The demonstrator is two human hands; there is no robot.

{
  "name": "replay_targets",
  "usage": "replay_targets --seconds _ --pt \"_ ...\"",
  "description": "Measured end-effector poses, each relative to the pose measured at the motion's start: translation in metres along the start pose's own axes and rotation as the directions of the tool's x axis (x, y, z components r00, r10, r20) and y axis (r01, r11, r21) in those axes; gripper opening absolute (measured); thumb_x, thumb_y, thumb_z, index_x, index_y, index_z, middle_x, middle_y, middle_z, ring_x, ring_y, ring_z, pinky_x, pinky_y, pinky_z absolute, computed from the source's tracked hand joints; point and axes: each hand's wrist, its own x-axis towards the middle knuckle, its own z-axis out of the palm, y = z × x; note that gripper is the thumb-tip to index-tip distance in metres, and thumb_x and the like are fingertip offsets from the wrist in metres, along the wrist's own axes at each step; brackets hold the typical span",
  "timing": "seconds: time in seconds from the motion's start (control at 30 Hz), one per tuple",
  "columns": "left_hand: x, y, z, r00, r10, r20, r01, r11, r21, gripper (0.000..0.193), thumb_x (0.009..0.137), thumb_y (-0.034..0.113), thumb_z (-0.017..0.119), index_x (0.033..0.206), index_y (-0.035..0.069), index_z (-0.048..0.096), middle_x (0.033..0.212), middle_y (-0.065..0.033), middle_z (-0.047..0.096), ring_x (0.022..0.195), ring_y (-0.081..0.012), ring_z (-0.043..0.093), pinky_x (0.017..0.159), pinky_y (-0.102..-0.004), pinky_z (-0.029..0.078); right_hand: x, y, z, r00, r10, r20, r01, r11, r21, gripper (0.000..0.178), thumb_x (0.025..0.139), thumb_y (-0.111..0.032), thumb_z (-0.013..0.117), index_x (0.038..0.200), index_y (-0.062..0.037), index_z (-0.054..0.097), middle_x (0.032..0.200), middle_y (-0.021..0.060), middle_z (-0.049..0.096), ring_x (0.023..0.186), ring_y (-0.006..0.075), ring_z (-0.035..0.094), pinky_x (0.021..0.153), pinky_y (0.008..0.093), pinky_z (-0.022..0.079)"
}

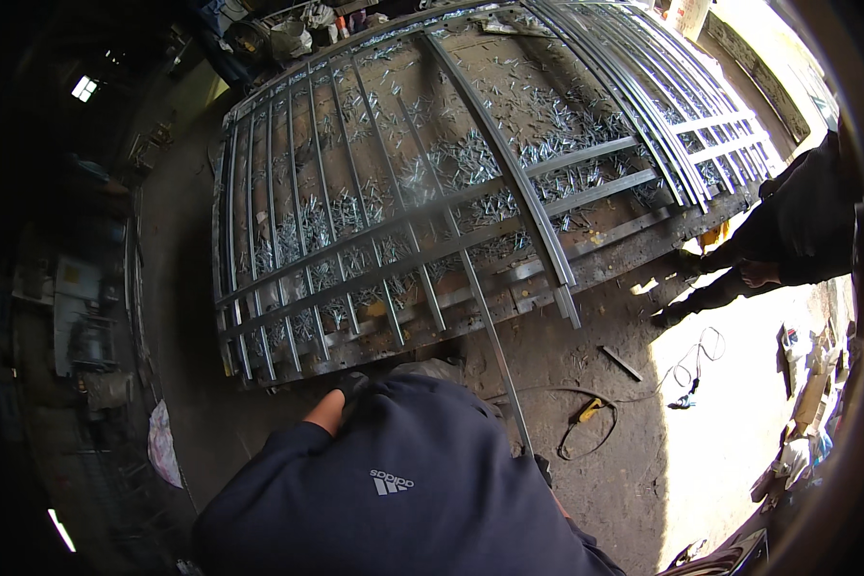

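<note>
A long, thin metal bar (494, 346) slants from the worktable down to my right side. Its near end is at my right hand (544, 468), which looks dark-gloved and closed around it; my body partly hides this hand. My left hand (353, 387), also in something dark, is in front of my chest near the table's front edge. Its fingers are too hidden to read. On the table lies a metal grille (384, 278) of parallel bars crossed by two rails. The held bar lies across these rails, and its far part is blurred.
Many small shiny metal offcuts (470, 158) litter the worktable (595, 252). A thick pair of long profiles (509, 168) overhangs its front edge. A second grille (710, 134) lies at the right. Another person (787, 230) stands there. A cable with a yellow piece (588, 411) lies on the floor.
</note>
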Motion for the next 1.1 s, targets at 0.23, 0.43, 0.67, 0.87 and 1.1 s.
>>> replay_targets --seconds 0.23,0.43,0.67,0.87,1.1 --pt "-0.014 0.001 0.013 0.982 0.049 -0.184 -0.144 0.820 -0.553 0.017 0.099 0.030 0.057 0.098 0.013 0.062 0.090 -0.0064 0.065 0.069 -0.0140 0.056 0.057 -0.0321 0.043 0.103 -0.223 0.057 0.838 -0.546 0.007 0.467 0.723 0.509 0.030 0.097 -0.025 0.061 0.121 -0.0077 0.060 0.075 0.0056 0.060 0.062 0.0160 0.058 0.052 0.0309 0.045" --pt "-0.033 0.035 0.007 0.906 -0.405 0.124 0.224 0.210 -0.952 0.039 0.099 0.043 0.059 0.122 0.011 0.060 0.104 -0.0107 0.068 0.081 -0.0210 0.065 0.068 -0.0388 0.051 0.084 -0.215 0.033 0.880 -0.336 0.337 0.089 0.812 0.576 0.029 0.091 -0.008 0.060 0.120 -0.0097 0.060 0.078 0.0096 0.063 0.056 0.0177 0.057 0.046 0.0335 0.044" --pt "-0.078 0.033 0.016 0.997 -0.075 0.033 0.082 0.928 -0.365 0.052 0.085 0.053 0.065 0.098 0.003 0.073 0.104 -0.0220 0.070 0.096 -0.0383 0.067 0.082 -0.0442 0.050 0.044 -0.211 0.032 0.956 -0.291 0.015 0.271 0.906 0.325 0.018 0.090 -0.019 0.063 0.086 -0.0051 0.073 0.057 0.0042 0.053 0.044 0.0157 0.049 0.042 0.0327 0.034" --pt "-0.080 0.013 0.031 0.992 -0.127 0.010 0.126 0.965 -0.231 0.048 0.088 0.049 0.062 0.098 0.003 0.073 0.099 -0.0202 0.071 0.086 -0.0374 0.068 0.077 -0.0435 0.051 0.081 -0.270 0.056 0.919 -0.392 -0.035 0.381 0.864 0.329 0.058 0.091 -0.063 0.061 0.084 -0.0061 0.072 0.054 0.0005 0.048 0.042 0.0125 0.040 0.043 0.0316 0.027" --pt "-0.064 -0.009 0.008 0.940 -0.323 0.115 0.292 0.580 -0.761 0.033 0.095 0.036 0.056 0.090 0.006 0.069 0.082 -0.0118 0.068 0.066 -0.0284 0.064 0.063 -0.0395 0.051 0.080 -0.308 0.064 0.875 -0.434 -0.213 0.468 0.871 0.146 0.060 0.093 -0.062 0.060 0.085 -0.0045 0.075 0.060 0.0070 0.057 0.057 0.0195 0.053 0.055 0.0369 0.039"
